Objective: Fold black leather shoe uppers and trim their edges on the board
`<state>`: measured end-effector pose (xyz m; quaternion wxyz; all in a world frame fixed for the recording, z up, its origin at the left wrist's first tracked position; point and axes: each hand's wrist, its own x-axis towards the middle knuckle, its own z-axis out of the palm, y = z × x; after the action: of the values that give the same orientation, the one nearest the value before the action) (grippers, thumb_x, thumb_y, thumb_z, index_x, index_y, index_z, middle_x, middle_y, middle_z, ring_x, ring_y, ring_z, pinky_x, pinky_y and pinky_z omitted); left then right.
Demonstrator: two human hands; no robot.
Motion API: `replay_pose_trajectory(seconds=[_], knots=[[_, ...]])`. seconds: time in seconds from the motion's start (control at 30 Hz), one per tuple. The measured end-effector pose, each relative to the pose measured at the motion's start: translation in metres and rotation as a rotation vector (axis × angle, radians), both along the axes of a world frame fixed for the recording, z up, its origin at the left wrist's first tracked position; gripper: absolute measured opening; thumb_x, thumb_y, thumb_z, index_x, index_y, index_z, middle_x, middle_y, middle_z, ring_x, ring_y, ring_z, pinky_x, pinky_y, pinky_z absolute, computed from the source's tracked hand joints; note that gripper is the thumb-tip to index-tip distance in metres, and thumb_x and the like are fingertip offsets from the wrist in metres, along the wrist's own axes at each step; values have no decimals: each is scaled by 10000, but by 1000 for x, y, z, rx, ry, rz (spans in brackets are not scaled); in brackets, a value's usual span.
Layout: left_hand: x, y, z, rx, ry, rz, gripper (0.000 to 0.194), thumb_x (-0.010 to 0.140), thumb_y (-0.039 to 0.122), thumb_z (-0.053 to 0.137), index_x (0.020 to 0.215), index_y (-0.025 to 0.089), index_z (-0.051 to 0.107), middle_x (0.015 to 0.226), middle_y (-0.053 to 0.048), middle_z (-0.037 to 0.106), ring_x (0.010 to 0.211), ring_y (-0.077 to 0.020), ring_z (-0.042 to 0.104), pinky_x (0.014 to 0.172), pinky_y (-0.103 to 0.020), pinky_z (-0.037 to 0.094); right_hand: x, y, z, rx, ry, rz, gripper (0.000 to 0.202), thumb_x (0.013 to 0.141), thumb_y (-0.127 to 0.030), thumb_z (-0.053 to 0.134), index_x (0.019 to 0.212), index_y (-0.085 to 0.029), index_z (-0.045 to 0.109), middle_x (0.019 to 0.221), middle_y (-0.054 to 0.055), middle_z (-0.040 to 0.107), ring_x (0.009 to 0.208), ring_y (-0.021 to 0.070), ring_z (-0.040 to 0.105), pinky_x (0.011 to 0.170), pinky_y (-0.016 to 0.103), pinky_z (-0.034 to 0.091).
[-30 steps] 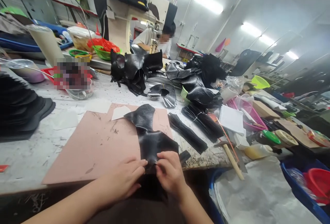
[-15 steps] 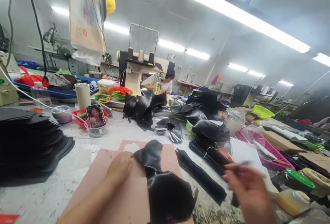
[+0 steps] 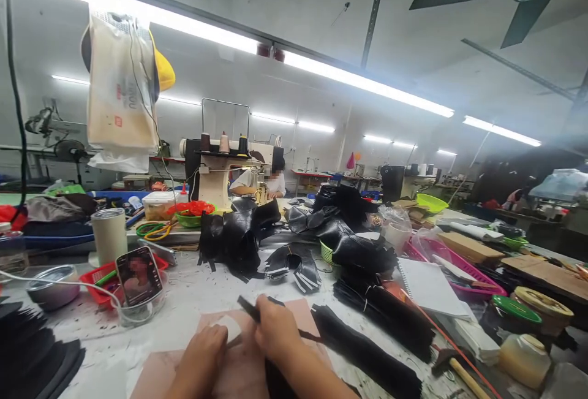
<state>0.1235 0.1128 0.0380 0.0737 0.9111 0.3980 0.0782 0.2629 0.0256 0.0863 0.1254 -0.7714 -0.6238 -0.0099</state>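
Observation:
My left hand (image 3: 209, 345) is closed at a white piece (image 3: 228, 329) on the pink board (image 3: 301, 318); whatever its fingertips pinch is hidden. Close beside it on the right, my right hand (image 3: 275, 328) is closed on a dark strip (image 3: 248, 308) that sticks out past the fingers toward the upper left. Black leather (image 3: 275, 380) lies under my right wrist, mostly covered by the arm. A bundle of black strips (image 3: 362, 350) rests to the right of the board.
At left stand a phone (image 3: 140, 276) in a clear holder, a red basket (image 3: 94, 277), a tumbler (image 3: 109, 236) and stacked black pieces (image 3: 34, 356). Black leather parts (image 3: 239, 233) lie ahead. A hammer (image 3: 463, 374), notebook (image 3: 429, 282) and jars (image 3: 523, 356) are at right.
My right hand has come in from the right to beside my left hand, with a dark strip now in it. The view has tilted upward and shifted right.

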Motion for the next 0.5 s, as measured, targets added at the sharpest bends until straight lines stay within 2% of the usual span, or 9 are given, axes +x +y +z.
replay_pose_trajectory(seconds=[0.07,0.13,0.17,0.23,0.3,0.33,0.4,0.5], knots=[[1,1,9,5,6,-50,138,757,194,439,698,187,564,851,-86,647,852,-248,579,742,-339,395,12,-9,8,138,77,-105,342,659,-45,481,983,-157,484,830,88,677,767,242,649,614,285,433],[8,-4,18,-63,-95,-85,185,745,338,488,654,189,548,829,-89,648,832,-264,587,749,-364,409,17,-16,11,273,124,-151,336,633,-37,490,939,-176,488,802,63,683,731,232,653,603,272,425],[14,-8,23,-159,-208,-81,252,757,410,466,662,189,544,825,-88,648,831,-261,593,750,-368,422,16,-19,9,323,125,-148,338,618,-33,491,921,-182,488,784,55,683,710,230,654,592,269,424],[31,-19,29,-467,-527,-25,359,820,471,327,765,190,543,851,-81,648,829,-228,615,734,-347,458,9,-22,2,407,116,-124,342,591,-28,486,892,-191,491,750,42,678,670,225,651,559,259,418],[48,-29,31,-793,-816,64,364,851,442,255,880,186,512,850,-73,647,770,-189,642,672,-309,492,0,-25,-7,470,120,-89,331,578,-45,496,870,-202,495,721,29,671,633,214,643,526,249,409],[56,-33,31,-892,-905,100,322,849,415,279,895,183,497,817,-65,646,730,-178,648,643,-294,499,-2,-28,-9,492,135,-73,312,581,-67,509,860,-205,498,701,20,665,606,205,635,511,245,406],[66,-37,30,-956,-983,127,205,819,338,366,865,179,488,723,-42,634,671,-166,648,614,-275,503,-1,-35,-6,556,157,-64,240,612,-124,530,836,-205,509,669,12,646,565,188,614,496,246,409],[71,-38,31,-943,-975,96,142,766,280,430,834,176,498,643,-13,605,614,-159,633,577,-264,498,14,-49,19,758,20,-114,152,701,-171,494,836,-190,561,811,76,636,746,226,616,641,327,460]])
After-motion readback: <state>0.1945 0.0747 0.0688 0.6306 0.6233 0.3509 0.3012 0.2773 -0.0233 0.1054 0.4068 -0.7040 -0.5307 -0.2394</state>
